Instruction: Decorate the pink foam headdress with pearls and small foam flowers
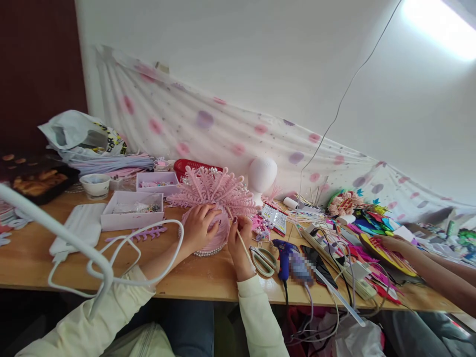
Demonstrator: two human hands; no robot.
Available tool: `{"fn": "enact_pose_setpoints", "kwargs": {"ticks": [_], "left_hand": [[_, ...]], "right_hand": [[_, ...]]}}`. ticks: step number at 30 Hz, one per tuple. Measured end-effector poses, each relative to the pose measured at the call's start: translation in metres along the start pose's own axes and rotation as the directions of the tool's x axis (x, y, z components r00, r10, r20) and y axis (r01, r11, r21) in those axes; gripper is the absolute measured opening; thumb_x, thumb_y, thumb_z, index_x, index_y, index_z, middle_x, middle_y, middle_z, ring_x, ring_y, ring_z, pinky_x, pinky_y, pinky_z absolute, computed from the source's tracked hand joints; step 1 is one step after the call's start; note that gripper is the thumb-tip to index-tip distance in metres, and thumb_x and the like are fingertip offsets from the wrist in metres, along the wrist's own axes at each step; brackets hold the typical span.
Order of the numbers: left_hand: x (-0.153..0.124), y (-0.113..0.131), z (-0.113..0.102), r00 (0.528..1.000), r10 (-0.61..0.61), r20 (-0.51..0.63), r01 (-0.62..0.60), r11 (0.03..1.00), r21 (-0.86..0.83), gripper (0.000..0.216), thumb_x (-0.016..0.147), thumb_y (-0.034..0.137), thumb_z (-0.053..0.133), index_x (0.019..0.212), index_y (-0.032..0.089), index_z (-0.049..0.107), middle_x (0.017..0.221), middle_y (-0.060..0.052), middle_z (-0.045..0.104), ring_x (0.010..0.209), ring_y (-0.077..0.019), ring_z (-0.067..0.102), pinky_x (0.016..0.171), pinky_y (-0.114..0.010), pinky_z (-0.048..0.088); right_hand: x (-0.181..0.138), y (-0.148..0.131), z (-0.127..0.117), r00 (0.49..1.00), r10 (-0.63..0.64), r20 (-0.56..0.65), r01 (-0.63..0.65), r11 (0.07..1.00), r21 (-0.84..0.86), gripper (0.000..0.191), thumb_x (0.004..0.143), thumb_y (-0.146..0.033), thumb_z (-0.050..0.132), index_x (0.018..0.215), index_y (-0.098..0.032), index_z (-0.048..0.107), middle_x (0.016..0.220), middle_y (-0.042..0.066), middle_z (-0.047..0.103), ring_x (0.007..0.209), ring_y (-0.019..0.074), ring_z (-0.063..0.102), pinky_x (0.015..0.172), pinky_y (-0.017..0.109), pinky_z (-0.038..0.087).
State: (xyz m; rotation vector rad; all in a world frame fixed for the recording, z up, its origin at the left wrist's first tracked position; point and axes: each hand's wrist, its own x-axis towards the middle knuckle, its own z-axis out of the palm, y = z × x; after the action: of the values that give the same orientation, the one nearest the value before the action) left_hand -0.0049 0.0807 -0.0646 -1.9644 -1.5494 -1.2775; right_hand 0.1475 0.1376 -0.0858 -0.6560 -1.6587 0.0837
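Note:
A pink fuzzy headpiece (211, 191) with fern-like fronds and white beads stands on the table before me. Its round pink base (217, 240) has a pearl-like trim along the near edge. My left hand (201, 228) grips the headpiece where fronds and base meet, fingers bent over it. My right hand (240, 245) is closed around a thin wooden stick (243, 246), whose upper tip reaches the front of the fronds. Green-handled scissors (263, 261) lie just right of my right hand. Beside them is a blue glue gun (284, 258).
A white cable (141, 281) loops over my left forearm from a white power bank (78, 229). White boxes (132, 218) of beads stand left, a foam head (262, 174) behind. Right are a power strip (338, 263) and another person's hand (390, 243) on a yellow-edged piece.

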Motion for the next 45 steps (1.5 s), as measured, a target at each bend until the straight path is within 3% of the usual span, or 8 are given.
{"fn": "enact_pose_setpoints", "kwargs": {"ticks": [9,45], "left_hand": [[0.0002,-0.0012,0.0016,1.0,0.001,-0.013,-0.001,1.0,0.017,0.028,0.089,0.023,0.052,0.113,0.021,0.066,0.115,-0.01,0.065,0.11,-0.0279,0.059,0.095,-0.046,0.05],[-0.0004,-0.0014,0.0023,1.0,0.014,-0.009,-0.013,1.0,0.02,0.028,0.091,0.023,0.053,0.116,0.017,0.066,0.116,-0.011,0.065,0.111,-0.0293,0.058,0.095,-0.047,0.05]], "right_hand": [[-0.0028,-0.0042,-0.0078,0.999,0.011,-0.036,-0.012,1.0,-0.005,0.016,0.099,-0.026,0.046,0.11,-0.018,0.053,0.094,0.008,0.065,0.083,0.0205,0.064,0.072,0.036,0.053],[0.0001,0.0012,0.001,0.999,0.028,-0.02,-0.027,0.999,0.029,0.022,0.101,-0.035,0.046,0.106,-0.017,0.057,0.089,0.008,0.069,0.08,0.0196,0.066,0.069,0.033,0.054]]}}
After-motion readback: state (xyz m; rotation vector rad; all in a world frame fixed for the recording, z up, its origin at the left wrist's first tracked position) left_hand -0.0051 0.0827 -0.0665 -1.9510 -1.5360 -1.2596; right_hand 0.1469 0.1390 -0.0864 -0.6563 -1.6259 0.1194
